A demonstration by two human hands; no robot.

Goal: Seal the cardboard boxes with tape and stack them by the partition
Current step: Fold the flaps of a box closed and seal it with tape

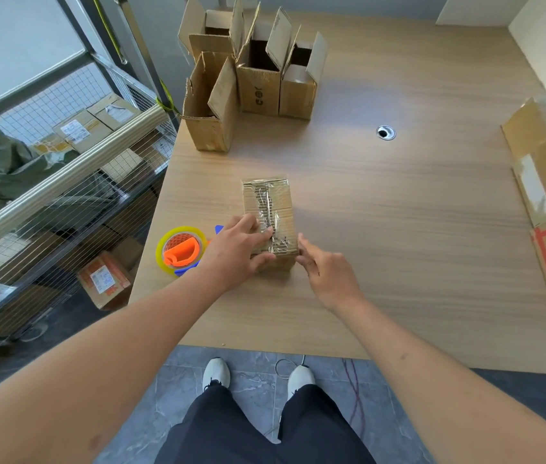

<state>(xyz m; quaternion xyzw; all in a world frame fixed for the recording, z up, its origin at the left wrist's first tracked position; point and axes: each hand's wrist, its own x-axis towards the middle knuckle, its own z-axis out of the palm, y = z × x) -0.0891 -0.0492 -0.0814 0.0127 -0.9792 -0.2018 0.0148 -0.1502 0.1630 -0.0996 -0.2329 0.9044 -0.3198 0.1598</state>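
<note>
My left fingers [252, 229] are lying spread over the taped box [269, 216], thumb curling round its near left corner; my right hand [326, 267] is touching its near right corner, fingers loosely bent. The tape dispenser [182, 251] is sitting just left.

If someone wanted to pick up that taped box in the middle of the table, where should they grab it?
Probably by its two long side walls, one hand from each side. The taped box lies flat on the table, long and narrow, so its sides are close enough together to squeeze. The left hand already curls over its near left corner, while the right hand touches the near right corner.
</note>
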